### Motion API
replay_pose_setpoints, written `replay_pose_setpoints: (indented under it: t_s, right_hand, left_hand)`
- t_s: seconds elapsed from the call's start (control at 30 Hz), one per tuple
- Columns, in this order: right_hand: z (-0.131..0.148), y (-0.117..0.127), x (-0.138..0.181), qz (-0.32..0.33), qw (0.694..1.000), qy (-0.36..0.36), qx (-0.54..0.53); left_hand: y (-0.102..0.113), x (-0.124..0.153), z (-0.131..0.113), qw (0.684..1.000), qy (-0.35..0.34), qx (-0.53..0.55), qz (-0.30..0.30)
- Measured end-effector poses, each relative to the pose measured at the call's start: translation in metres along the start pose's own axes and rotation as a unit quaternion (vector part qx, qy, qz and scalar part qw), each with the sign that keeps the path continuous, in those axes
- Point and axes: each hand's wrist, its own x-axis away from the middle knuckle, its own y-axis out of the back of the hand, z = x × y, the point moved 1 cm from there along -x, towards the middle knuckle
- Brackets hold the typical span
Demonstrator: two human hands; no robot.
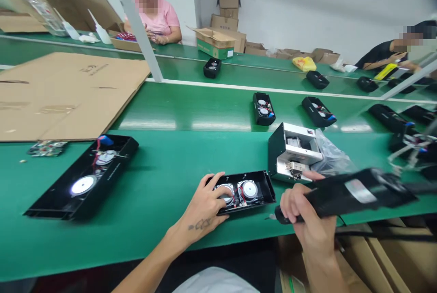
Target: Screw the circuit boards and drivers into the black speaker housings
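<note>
My left hand (pixel 205 206) rests on the left end of a small black speaker housing (pixel 254 191) with two round drivers, its fingers curled over the edge and holding it down on the green bench. My right hand (pixel 302 213) is wrapped round a black electric screwdriver (pixel 344 195), which lies nearly level and points left, its tip just right of the housing. A white and black metal box (pixel 290 151) with a plastic bag sits just behind them.
A longer black speaker housing (pixel 82 179) lies at left, near a small circuit board (pixel 46 148) and a large cardboard sheet (pixel 64 92). More black housings (pixel 263 108) sit on the conveyor belt. Two other people sit at the far side. Cardboard boxes (pixel 216 42) stand at the back.
</note>
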Motion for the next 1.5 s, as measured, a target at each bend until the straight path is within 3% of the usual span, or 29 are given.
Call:
replay_pose_setpoints:
  t_s: [0.17, 0.3, 0.7, 1.27, 1.5]
  right_hand:
    - [-0.013, -0.063, 0.015, 0.085, 0.99, 0.064, -0.087]
    - [-0.033, -0.086, 0.013, 0.117, 0.991, 0.041, -0.053]
    - [-0.039, -0.085, 0.011, 0.131, 0.99, 0.044, 0.0]
    - [-0.043, -0.084, 0.012, 0.126, 0.991, 0.043, -0.008]
    - [-0.039, -0.086, 0.009, 0.119, 0.991, 0.03, -0.061]
  left_hand:
    - [-0.003, 0.002, -0.001, 1.0, -0.005, 0.001, -0.003]
    - [-0.002, 0.002, -0.004, 1.0, 0.003, 0.001, -0.006]
    - [-0.002, 0.004, -0.003, 1.0, -0.001, 0.016, -0.004]
    - [-0.001, 0.001, -0.003, 1.0, -0.006, 0.017, -0.007]
    - [0.0, 0.001, -0.003, 1.0, 0.0, 0.02, 0.004]
